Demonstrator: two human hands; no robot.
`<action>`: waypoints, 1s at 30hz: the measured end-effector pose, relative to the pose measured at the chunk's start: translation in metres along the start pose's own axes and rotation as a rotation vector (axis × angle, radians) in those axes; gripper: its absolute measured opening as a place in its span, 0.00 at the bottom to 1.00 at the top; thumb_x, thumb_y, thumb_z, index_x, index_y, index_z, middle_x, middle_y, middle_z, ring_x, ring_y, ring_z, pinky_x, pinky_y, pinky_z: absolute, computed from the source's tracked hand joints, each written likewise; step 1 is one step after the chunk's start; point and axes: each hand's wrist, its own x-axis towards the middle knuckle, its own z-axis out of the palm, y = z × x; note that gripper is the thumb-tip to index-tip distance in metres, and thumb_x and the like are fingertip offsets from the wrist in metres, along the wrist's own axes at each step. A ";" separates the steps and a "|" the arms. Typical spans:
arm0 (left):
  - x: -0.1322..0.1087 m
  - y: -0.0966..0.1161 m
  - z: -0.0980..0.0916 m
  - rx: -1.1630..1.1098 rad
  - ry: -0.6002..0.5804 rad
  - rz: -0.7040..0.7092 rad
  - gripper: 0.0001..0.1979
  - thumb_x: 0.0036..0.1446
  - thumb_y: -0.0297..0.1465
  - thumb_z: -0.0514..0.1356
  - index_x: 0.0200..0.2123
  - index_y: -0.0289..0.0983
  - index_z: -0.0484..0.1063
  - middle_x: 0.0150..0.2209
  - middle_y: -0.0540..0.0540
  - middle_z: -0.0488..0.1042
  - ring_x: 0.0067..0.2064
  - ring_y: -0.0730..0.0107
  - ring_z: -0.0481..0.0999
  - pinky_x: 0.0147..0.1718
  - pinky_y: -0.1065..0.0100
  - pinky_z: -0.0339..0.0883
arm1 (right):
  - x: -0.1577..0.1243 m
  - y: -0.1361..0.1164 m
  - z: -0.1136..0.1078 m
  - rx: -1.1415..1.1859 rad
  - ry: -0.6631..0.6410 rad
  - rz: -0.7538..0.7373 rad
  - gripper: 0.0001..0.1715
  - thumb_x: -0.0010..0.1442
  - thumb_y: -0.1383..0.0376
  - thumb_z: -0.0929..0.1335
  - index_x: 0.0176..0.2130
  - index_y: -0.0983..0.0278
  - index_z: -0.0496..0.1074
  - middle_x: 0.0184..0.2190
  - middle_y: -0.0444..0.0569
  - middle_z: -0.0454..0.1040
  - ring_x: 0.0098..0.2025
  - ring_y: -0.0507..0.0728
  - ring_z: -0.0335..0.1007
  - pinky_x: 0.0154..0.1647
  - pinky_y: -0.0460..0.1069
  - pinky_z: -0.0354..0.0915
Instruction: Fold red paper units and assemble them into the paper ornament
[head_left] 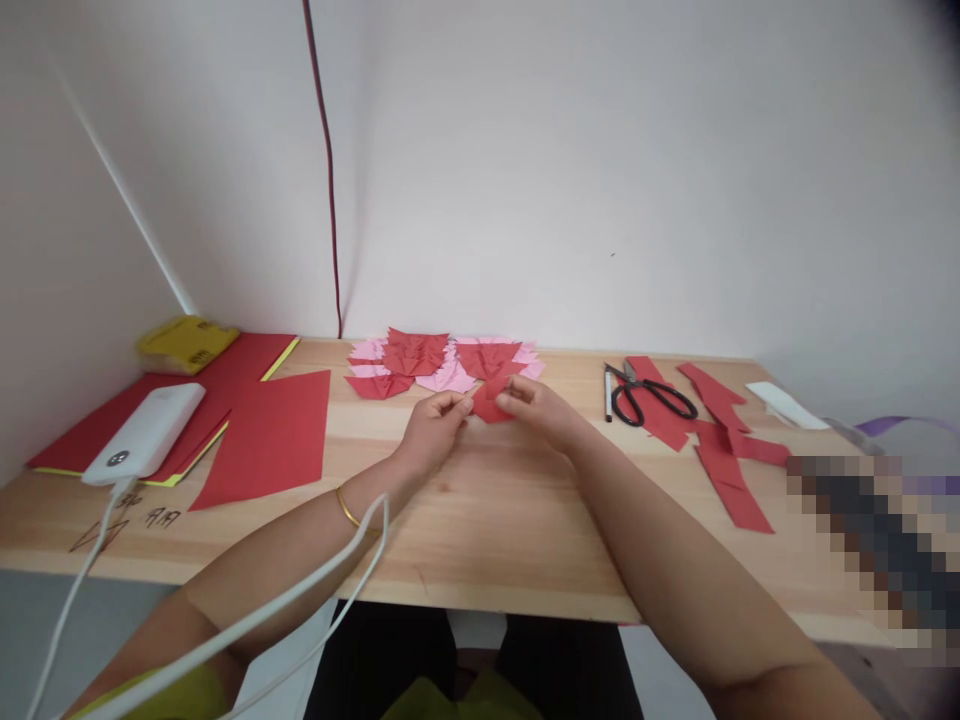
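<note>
A small folded piece of red paper is held just above the wooden table, between both hands. My left hand pinches its left corner between thumb and fingers. On the other side, my right hand grips its upper right part, fingertips closed over the edge. Right behind the paper lie rows of folded pink and red paper pieces, overlapping one another against the wall. The exact folds of the held piece are partly covered by my fingers.
Black-handled scissors, a white pen and red paper strips lie right. At left are a red sheet, stacked red paper, a yellow packet and a white power bank. Its white cable crosses my left forearm.
</note>
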 end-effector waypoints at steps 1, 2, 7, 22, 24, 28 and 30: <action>0.000 -0.001 0.000 -0.022 0.007 -0.015 0.13 0.49 0.39 0.60 0.26 0.34 0.72 0.24 0.50 0.71 0.28 0.74 0.66 0.31 0.71 0.60 | 0.000 0.001 0.002 0.018 -0.032 -0.010 0.21 0.51 0.51 0.69 0.39 0.64 0.71 0.33 0.48 0.73 0.37 0.55 0.68 0.39 0.49 0.63; 0.001 -0.002 0.000 -0.025 0.004 -0.027 0.13 0.49 0.39 0.60 0.26 0.33 0.72 0.24 0.50 0.71 0.28 0.74 0.66 0.30 0.71 0.60 | 0.000 0.001 0.005 0.024 -0.046 -0.018 0.21 0.50 0.53 0.70 0.39 0.64 0.72 0.34 0.48 0.73 0.38 0.56 0.68 0.39 0.50 0.64; 0.001 -0.001 -0.002 0.138 -0.134 -0.018 0.11 0.48 0.37 0.61 0.27 0.33 0.73 0.27 0.49 0.73 0.30 0.72 0.68 0.32 0.71 0.61 | 0.002 0.005 0.007 -0.021 0.025 -0.017 0.15 0.50 0.56 0.70 0.34 0.63 0.74 0.33 0.46 0.74 0.37 0.56 0.69 0.39 0.50 0.63; 0.003 0.001 0.000 -0.138 -0.093 -0.121 0.10 0.43 0.32 0.65 0.22 0.34 0.66 0.19 0.53 0.66 0.23 0.78 0.64 0.26 0.73 0.57 | 0.002 0.006 0.008 0.069 0.168 0.045 0.19 0.50 0.53 0.70 0.38 0.62 0.69 0.19 0.38 0.64 0.21 0.48 0.56 0.23 0.45 0.53; 0.002 0.003 0.001 -0.197 -0.093 -0.143 0.10 0.41 0.31 0.66 0.23 0.34 0.67 0.19 0.53 0.67 0.23 0.78 0.65 0.26 0.73 0.58 | 0.002 0.004 0.009 0.107 0.179 0.006 0.18 0.51 0.53 0.70 0.38 0.62 0.69 0.21 0.39 0.66 0.22 0.48 0.59 0.25 0.45 0.56; 0.002 0.003 0.002 -0.324 -0.069 -0.167 0.12 0.39 0.31 0.68 0.23 0.34 0.66 0.19 0.53 0.69 0.24 0.76 0.68 0.28 0.71 0.62 | 0.002 0.004 0.013 0.188 0.067 -0.071 0.17 0.51 0.55 0.71 0.38 0.62 0.69 0.33 0.45 0.74 0.35 0.54 0.70 0.37 0.49 0.64; 0.002 0.001 0.002 -0.344 -0.070 -0.172 0.13 0.38 0.31 0.68 0.23 0.34 0.66 0.19 0.52 0.69 0.24 0.75 0.69 0.28 0.70 0.63 | 0.003 0.006 0.015 0.171 0.019 -0.095 0.16 0.51 0.56 0.71 0.38 0.62 0.70 0.36 0.47 0.74 0.39 0.56 0.70 0.41 0.50 0.65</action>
